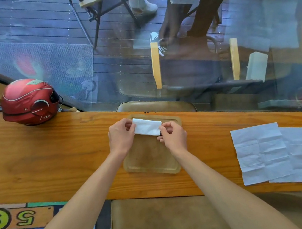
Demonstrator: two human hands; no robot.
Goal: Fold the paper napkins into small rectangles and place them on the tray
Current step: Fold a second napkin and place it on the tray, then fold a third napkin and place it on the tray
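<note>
A wooden tray [151,161] lies flat on the long wooden counter [54,158], and everything else is placed from it; over the tray's far end a folded napkin [148,129], a small white rectangle, is held between both hands, its long side running left to right and slightly tilted; whether it touches the tray surface or hovers just above it cannot be told. The left hand [121,136] pinches the napkin's left short edge between thumb and fingertips, the other fingers curled; the right hand [173,136] pinches the right short edge in the same way, thumb on top; both forearms reach in across the tray's near corners, bare to the elbow. The rest of the tray is bare, brown and worn, with a raised rim.

To the right of the tray, well apart from it, two unfolded napkins [273,154] lie flat on the counter, creased into squares, the left one overlapping the right one. To the left of the tray and further back, at the counter's far edge, a red helmet [28,101] rests, visor side turned right. Nearer than the tray, below the counter's near edge, a tan padded seat [162,222] shows; left of that a bright patterned rug [12,227] covers the floor. Beyond the tray a glass pane [176,51] rises from the counter's far edge, with chairs and decking seen through it.
</note>
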